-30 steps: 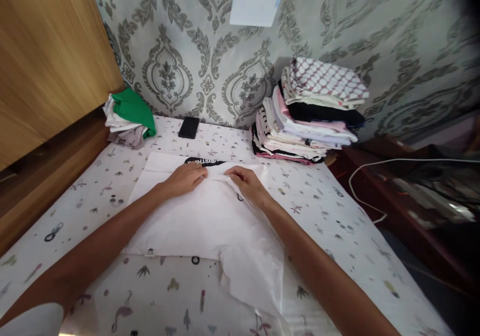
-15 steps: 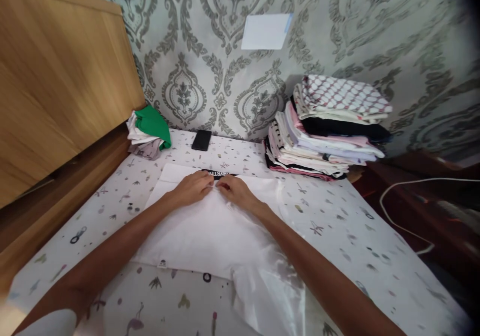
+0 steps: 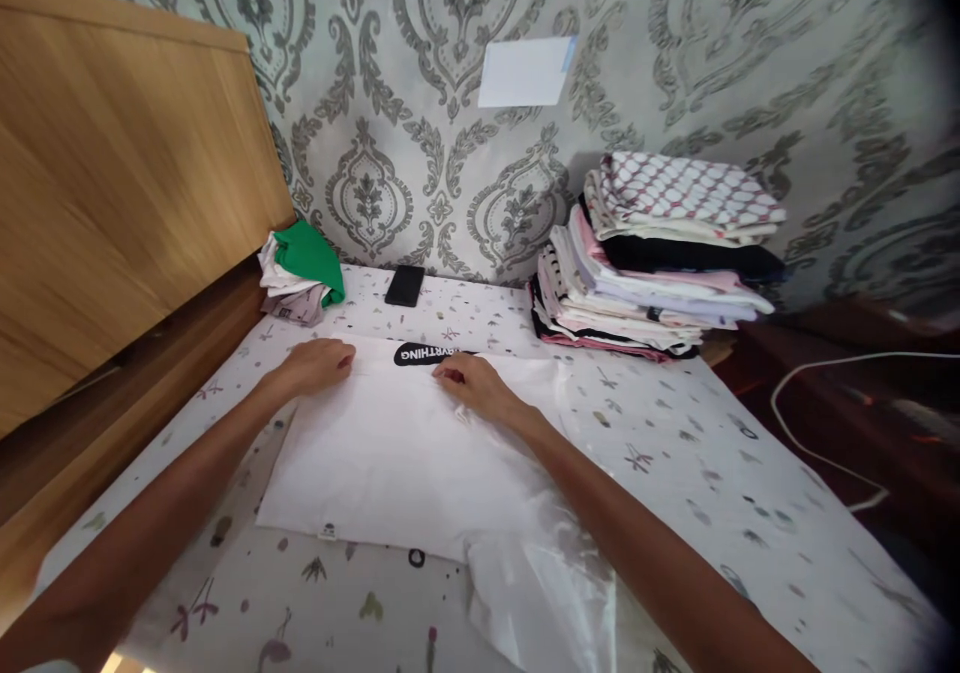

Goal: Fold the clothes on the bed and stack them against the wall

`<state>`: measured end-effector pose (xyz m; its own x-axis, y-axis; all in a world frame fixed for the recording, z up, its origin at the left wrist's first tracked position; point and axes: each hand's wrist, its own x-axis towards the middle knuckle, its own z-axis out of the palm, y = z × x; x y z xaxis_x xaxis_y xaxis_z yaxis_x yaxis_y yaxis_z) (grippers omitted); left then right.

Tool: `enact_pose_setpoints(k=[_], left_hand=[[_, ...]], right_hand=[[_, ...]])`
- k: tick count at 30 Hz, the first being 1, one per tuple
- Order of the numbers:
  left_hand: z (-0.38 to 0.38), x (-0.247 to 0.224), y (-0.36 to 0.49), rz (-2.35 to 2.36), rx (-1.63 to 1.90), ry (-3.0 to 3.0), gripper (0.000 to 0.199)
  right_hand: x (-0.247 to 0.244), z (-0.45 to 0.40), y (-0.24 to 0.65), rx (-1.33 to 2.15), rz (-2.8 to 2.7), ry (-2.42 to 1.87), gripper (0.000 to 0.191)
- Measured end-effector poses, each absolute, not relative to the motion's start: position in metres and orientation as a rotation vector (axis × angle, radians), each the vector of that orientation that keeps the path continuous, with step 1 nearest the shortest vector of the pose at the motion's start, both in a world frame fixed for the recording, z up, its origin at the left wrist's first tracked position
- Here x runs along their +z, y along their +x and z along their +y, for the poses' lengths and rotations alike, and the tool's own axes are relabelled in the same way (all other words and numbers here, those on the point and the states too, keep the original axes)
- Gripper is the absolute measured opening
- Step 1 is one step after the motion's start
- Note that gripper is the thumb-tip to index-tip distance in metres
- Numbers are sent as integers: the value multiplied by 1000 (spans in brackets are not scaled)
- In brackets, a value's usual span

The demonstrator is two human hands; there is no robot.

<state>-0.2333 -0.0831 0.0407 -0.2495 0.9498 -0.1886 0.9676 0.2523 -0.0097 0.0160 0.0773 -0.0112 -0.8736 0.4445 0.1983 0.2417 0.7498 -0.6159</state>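
A white folded garment (image 3: 397, 453) lies flat on the patterned sheet, with a black printed patch of white lettering (image 3: 420, 354) along its far edge and a small tag at its near edge. At the garment's far left corner is my left hand (image 3: 319, 366), its fingers curled closed against the cloth. My right hand (image 3: 476, 385) rests on the garment just right of the lettering, fingers bent in a pinch at the cloth; its fingertips are partly hidden. Clear, shiny plastic (image 3: 544, 593) spreads from under my right forearm over the garment's near right side.
A tall stack of folded clothes (image 3: 652, 263) stands at the back right, against the wallpaper. A black phone (image 3: 405, 285) lies at the back, and a small pile with green cloth (image 3: 307, 261) sits beside the wooden cabinet (image 3: 135, 153). A white cable (image 3: 825, 361) hangs at right.
My left hand has moved left from beside my right hand to the garment's far left corner. More lettering shows, and the cloth between the hands looks flatter. My right hand has barely moved.
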Motion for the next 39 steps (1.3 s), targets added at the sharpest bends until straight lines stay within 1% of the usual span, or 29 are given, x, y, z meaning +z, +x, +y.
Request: enact_pose_setpoints(k=[2, 3, 5, 7, 8, 10, 12, 16, 20, 24, 27, 29, 31, 34, 37, 39], left_hand=[[-78, 46, -230, 2397, -224, 1788, 22], [-74, 47, -227, 2408, -181, 1804, 24], [-62, 43, -216, 2394, 37, 1880, 33], [-51, 30, -203, 2291, 284, 1941, 44], [-47, 22, -197, 2229, 348, 1956, 48], [-44, 3, -192, 2163, 337, 1970, 55], [-48, -11, -196, 2201, 234, 1970, 61], [-64, -20, -219, 2348, 77, 1930, 70], [-74, -19, -234, 2437, -7, 1864, 74], [-78, -19, -238, 2452, -12, 1894, 72], [-79, -13, -231, 2466, -22, 1894, 71], [-79, -5, -215, 2444, 27, 1938, 71], [-76, 4, -188, 2333, 122, 2059, 69], [-70, 11, -138, 2026, 189, 2283, 65], [-65, 7, -104, 1730, 76, 2404, 67], [-68, 2, -100, 1650, 7, 2393, 69]], right_hand=[[-13, 79, 16, 875, -2585, -510, 17], [-14, 80, 15, 874, -2556, -529, 18], [-19, 84, 15, 828, -2482, -628, 21], [-25, 89, 18, 738, -2439, -736, 26], [-29, 92, 21, 687, -2442, -769, 30], [-36, 98, 32, 591, -2477, -803, 37], [-42, 103, 48, 501, -2521, -859, 42], [-47, 110, 73, 349, -2594, -928, 50], [-46, 113, 83, 276, -2618, -965, 51], [-41, 109, 97, 223, -2596, -1053, 48], [-36, 98, 113, 162, -2588, -1114, 48], [-34, 86, 123, 139, -2591, -1082, 49], [-32, 73, 129, 158, -2615, -1012, 49], [-30, 58, 132, 239, -2665, -983, 45], [-25, 45, 142, 278, -2678, -1037, 43], [-21, 33, 158, 302, -2658, -1053, 43]])
